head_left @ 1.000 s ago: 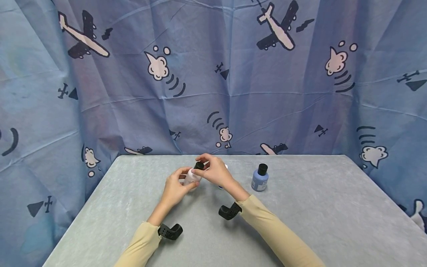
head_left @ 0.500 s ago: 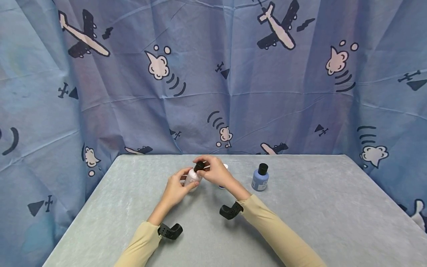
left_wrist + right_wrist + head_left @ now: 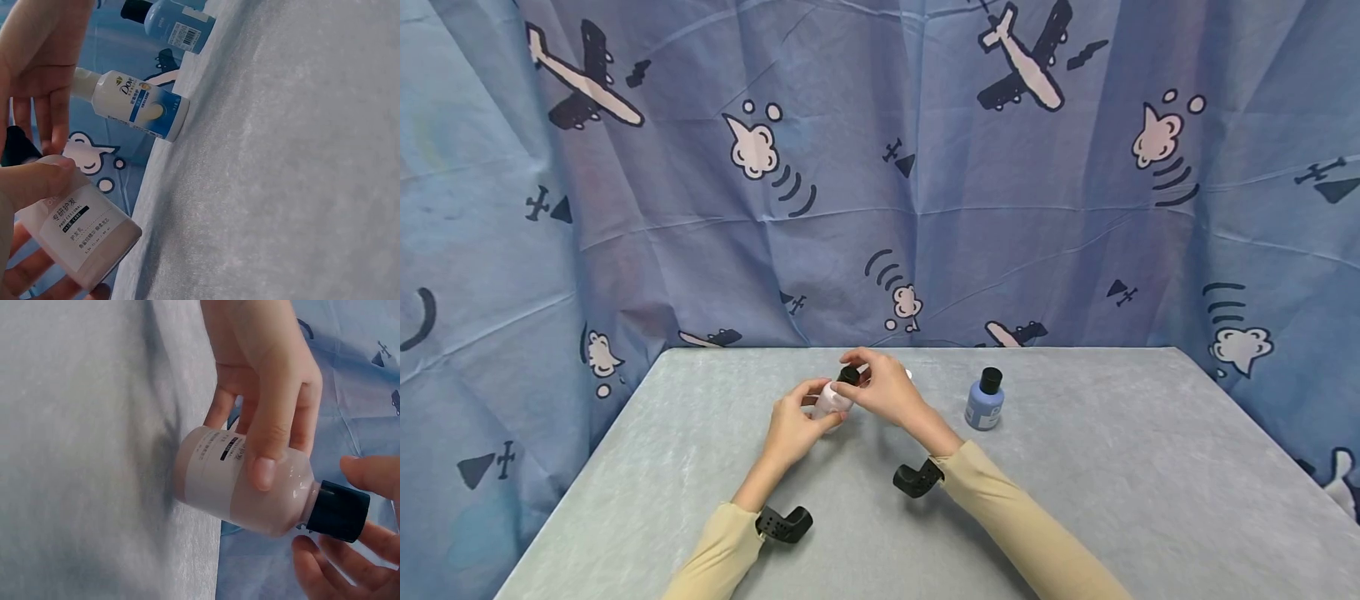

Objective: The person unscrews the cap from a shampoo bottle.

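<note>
My left hand (image 3: 793, 425) grips a pale pink, translucent bottle (image 3: 275, 506) with a white label reading "hair care", thumb on one side and fingers on the other. The bottle leans, its black screw cap (image 3: 340, 509) pointing up and to the right in the head view. At that cap is my right hand (image 3: 887, 387), its thumb and fingers curled round it from opposite sides. In the right wrist view, the cap still sits at the bottle's neck. The bottle's base is low over the table.
A white and blue Dove bottle (image 3: 140, 103) stands behind my right hand, mostly hidden in the head view. To the right stands a blue bottle (image 3: 985, 404) with a black cap. The grey-covered table (image 3: 1112, 483) ends at a blue patterned curtain (image 3: 1037, 233).
My right thumb and fingers shift round the cap, the thumb moving slightly right and then back left. My left hand keeps its hold, and the bottle stays nearly in place.
</note>
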{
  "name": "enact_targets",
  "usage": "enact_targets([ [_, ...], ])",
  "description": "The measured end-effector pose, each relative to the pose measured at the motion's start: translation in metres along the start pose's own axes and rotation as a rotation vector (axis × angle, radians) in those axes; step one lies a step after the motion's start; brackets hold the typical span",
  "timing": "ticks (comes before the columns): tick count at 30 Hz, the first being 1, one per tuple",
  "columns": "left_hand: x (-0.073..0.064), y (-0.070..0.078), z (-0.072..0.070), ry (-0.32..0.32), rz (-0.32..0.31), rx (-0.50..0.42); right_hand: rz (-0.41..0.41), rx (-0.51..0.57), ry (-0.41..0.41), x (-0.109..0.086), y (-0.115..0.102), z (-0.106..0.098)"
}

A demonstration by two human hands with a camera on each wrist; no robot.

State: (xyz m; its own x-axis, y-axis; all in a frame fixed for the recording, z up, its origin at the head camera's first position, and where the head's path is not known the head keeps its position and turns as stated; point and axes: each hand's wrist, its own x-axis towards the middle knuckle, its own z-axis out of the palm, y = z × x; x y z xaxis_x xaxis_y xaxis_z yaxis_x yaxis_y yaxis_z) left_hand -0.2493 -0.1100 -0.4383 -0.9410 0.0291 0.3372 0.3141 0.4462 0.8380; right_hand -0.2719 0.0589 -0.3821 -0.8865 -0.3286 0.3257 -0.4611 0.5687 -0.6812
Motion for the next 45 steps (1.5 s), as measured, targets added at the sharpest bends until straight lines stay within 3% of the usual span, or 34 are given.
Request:
enact_targets([
  [4,-0.0007,-0.0003,-0.0003,0.003,0.027,0.007,0.007,-0.034,0.019,-0.001,-0.0004,0.0007],
  [12,-0.0021,-0.0027,-0.0006,-0.039,0.067,-0.006,-0.002,0.017,-0.013,-0.0016,0.0033,0.0012],
  [25,-0.0027,-0.0064,0.0006,-0.115,0.052,-0.01,-0.034,0.095,-0.11,-0.0028,0.0054,-0.0018],
  [37,0.002,-0.0021,-0.0012,-0.117,0.045,-0.024,-0.063,0.101,-0.048,0.0009,0.0026,-0.0028],
  [45,0.0018,-0.0025,-0.0007,-0.113,0.059,-0.005,-0.05,0.128,-0.063,0.0008,0.0031,-0.0043],
])
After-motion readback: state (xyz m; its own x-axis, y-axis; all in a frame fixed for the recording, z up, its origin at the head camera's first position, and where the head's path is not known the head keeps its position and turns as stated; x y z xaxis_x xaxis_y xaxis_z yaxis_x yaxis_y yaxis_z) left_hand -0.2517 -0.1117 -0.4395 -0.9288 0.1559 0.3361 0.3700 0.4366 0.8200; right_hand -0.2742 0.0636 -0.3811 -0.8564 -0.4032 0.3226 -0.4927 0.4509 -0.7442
